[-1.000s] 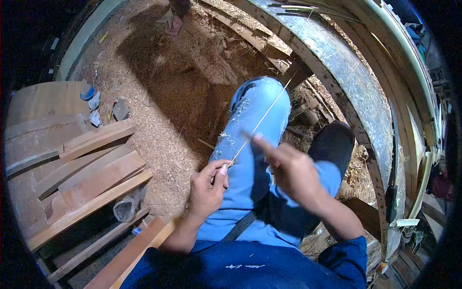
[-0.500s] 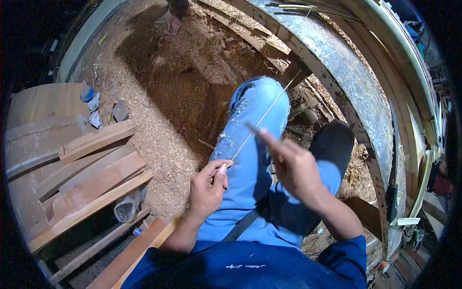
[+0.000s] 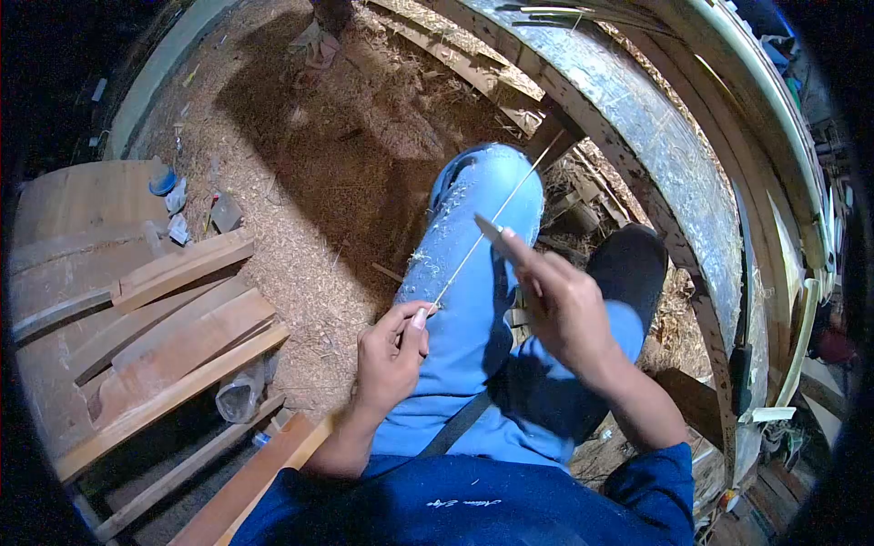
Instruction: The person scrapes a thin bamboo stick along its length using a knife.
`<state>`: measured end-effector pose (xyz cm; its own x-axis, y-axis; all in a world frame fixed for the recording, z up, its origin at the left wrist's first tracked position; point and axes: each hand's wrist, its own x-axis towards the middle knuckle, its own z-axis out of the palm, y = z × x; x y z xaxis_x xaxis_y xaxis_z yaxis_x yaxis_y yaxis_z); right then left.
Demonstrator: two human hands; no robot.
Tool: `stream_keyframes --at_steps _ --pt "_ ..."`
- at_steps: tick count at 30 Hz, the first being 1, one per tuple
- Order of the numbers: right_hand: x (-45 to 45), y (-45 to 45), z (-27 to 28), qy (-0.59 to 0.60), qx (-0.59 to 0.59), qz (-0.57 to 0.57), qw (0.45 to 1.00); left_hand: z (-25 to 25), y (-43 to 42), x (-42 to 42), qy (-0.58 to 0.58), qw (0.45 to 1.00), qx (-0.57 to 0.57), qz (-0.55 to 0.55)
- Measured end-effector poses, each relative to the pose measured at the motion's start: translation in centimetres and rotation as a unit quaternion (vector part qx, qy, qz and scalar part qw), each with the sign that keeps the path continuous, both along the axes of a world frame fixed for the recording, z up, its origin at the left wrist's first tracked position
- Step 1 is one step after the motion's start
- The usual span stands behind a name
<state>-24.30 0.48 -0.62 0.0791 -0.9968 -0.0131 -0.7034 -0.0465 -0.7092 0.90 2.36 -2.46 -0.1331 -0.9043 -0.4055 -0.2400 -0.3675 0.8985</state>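
A thin pale strip runs diagonally over the blue-clad knee, its lower end pinched in the fingertips of my left hand. My right hand is closed round a knife, its index finger stretched along it. The short dark blade points up and left, close beside the strip; whether they touch is unclear. Pale shavings cling to the trouser leg.
Stacked wooden boards lie at the left, near a blue-capped container. A large curved frame arches along the right. Wood shavings cover the floor. A clear plastic cup sits below the boards.
The blade and my right hand have shifted slightly along the strip, and the blade shows more sharply. My left hand keeps its pinch, moving very slightly left with the knee.
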Motion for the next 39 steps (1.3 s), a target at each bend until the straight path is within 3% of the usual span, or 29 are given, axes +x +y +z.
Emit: stream_keyframes --at_steps 3,5,7,11,13,16,17,19,20,21,23,24,28,32,33,35,36,39 --pt "1.6 2.0 0.7 0.049 0.051 0.142 0.987 0.1 0.0 0.1 -0.005 1.000 -0.002 0.002" --pt "0.9 1.1 0.8 0.051 0.045 0.137 0.988 0.2 -0.3 0.1 -0.009 1.000 -0.005 -0.005" --pt "-0.7 -0.3 -0.1 0.004 0.047 0.016 0.999 0.1 0.0 0.0 -0.001 1.000 0.004 0.005" --pt "1.7 2.2 0.3 0.003 0.040 0.178 0.983 0.1 0.0 0.0 -0.010 1.000 0.004 0.008" --pt "1.0 1.6 -0.1 0.016 0.047 0.173 0.984 0.2 -0.2 0.0 -0.007 1.000 0.004 0.007" --pt "-1.3 -1.4 -0.8 -0.038 -0.022 -0.025 0.999 0.2 -0.1 -0.1 0.005 1.000 -0.004 0.010" --pt "-1.3 -1.2 -0.7 -0.037 -0.022 -0.023 0.999 0.1 0.0 -0.1 0.006 1.000 -0.004 0.012" --pt "-0.5 0.0 -0.4 0.009 0.021 0.116 0.993 0.0 0.1 0.1 0.012 1.000 0.013 0.022" --pt "0.1 0.4 -0.1 0.019 0.050 0.121 0.991 0.0 0.0 0.0 0.012 1.000 0.013 0.019" --pt "-0.3 0.1 -0.4 0.019 0.049 0.117 0.992 0.2 -0.1 0.0 0.021 0.999 0.024 0.023" --pt "-1.7 -1.5 -1.3 -0.076 -0.001 -0.003 0.997 0.3 -0.1 0.0 0.032 0.999 0.035 0.026" --pt "-2.1 -2.2 -1.3 -0.047 -0.045 -0.034 0.997 0.3 0.0 0.0 0.022 0.999 0.026 0.021" --pt "-0.6 -0.6 -0.2 -0.040 0.032 0.088 0.995 -0.2 0.1 0.3 0.020 1.000 -0.014 0.009" --pt "-3.0 -2.8 -0.4 -0.073 -0.022 -0.025 0.997 -0.1 0.0 0.1 0.011 1.000 -0.011 0.006" --pt "-3.0 -2.9 -0.8 -0.055 -0.024 -0.029 0.998 -0.3 0.1 0.2 0.014 1.000 -0.018 0.005" --pt "-2.5 -1.9 -1.9 -0.065 -0.036 0.082 0.994 -0.2 0.2 0.3 0.015 1.000 -0.025 0.004" --pt "-1.6 -1.3 -0.8 -0.063 0.038 0.111 0.991 0.0 0.1 0.2 0.012 1.000 -0.021 0.004" --pt "-2.8 -2.3 -1.3 -0.094 0.003 0.045 0.995 0.2 -0.2 0.1 0.016 1.000 -0.013 -0.001"
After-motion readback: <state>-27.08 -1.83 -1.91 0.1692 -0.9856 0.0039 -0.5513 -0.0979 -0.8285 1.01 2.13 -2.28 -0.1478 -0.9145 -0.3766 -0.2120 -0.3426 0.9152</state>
